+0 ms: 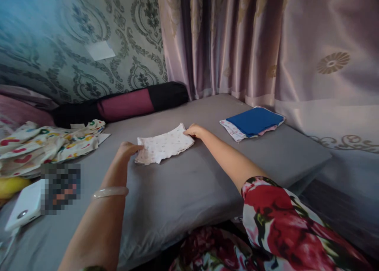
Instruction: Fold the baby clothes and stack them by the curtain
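A small white cloth [166, 145] with a faint dotted pattern stretches between my two hands, just over the grey bed sheet. My left hand [129, 148] pinches its left edge, thumb reaching onto the fabric. At the upper right corner, my right hand [194, 131] grips the cloth between thumb and fingers. The cloth looks folded or layered, with an uneven lower edge. To the right lies a flat stack of folded fabric, a blue cloth [254, 121] on top and white and pink patterned pieces beneath it.
Colourful printed fabric [53, 142] lies crumpled on the left. Nearer sits a white power bank [26, 206] with a cable, beside a pixelated patch. A black and maroon long bag [127, 105] rests against the wall. Curtains [219, 42] hang behind; the bed's edge [314, 168] is at right.
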Demonstrator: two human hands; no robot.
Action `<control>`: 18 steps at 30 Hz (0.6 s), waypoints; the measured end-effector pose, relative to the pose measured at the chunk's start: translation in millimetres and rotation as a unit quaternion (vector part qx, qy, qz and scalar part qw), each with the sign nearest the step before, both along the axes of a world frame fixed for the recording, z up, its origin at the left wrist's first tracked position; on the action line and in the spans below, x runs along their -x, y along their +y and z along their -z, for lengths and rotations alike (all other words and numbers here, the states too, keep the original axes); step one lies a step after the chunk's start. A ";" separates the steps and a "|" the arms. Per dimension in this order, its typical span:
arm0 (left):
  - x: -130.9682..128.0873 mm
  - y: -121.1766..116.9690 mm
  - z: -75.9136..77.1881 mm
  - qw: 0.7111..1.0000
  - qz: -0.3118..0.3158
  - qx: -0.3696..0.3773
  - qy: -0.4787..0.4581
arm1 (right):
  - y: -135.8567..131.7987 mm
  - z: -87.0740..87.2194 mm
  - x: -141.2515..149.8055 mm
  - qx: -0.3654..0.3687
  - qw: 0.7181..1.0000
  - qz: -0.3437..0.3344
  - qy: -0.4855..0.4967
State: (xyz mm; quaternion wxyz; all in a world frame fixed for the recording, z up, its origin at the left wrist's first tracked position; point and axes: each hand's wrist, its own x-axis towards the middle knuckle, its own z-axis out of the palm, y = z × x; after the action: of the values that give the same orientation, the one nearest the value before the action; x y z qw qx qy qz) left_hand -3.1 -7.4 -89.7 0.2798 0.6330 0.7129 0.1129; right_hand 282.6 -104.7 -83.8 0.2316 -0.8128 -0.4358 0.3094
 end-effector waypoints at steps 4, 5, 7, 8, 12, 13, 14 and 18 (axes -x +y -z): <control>-17.9 -16.8 -31.1 0.996 0.030 -0.074 -0.050 | -10.0 -11.2 -11.8 -0.031 0.999 0.011 0.006; -25.4 -21.6 -39.3 0.995 0.025 -0.078 -0.051 | -13.0 -15.4 -17.3 -0.037 0.999 0.015 0.002; -43.8 -30.2 -52.9 0.994 0.025 -0.081 -0.071 | -19.9 -25.7 -31.7 -0.048 0.998 0.028 -0.022; -54.3 -33.9 -57.8 0.993 0.025 -0.081 -0.083 | -23.9 -31.7 -40.5 -0.054 0.997 0.039 -0.045; -102.4 -47.9 -65.4 0.983 0.058 -0.070 -0.159 | -44.4 -59.0 -81.5 -0.053 0.988 0.070 -0.128; -115.8 -52.3 -65.5 0.979 0.070 -0.063 -0.181 | -50.5 -66.0 -92.1 -0.045 0.986 0.086 -0.135; -129.8 -57.4 -65.4 0.974 0.081 -0.058 -0.202 | -56.8 -72.8 -102.6 -0.035 0.985 0.103 -0.134; -188.0 -82.6 -64.7 0.951 0.125 -0.053 -0.278 | -80.6 -95.2 -142.7 -0.036 0.981 0.176 -0.079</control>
State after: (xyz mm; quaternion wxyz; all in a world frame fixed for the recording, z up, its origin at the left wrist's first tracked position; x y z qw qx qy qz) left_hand 184.9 -90.0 -25.0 0.4448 0.6744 0.5153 0.2860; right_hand 425.2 -185.3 11.4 0.2764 -0.8897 -0.3142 0.1827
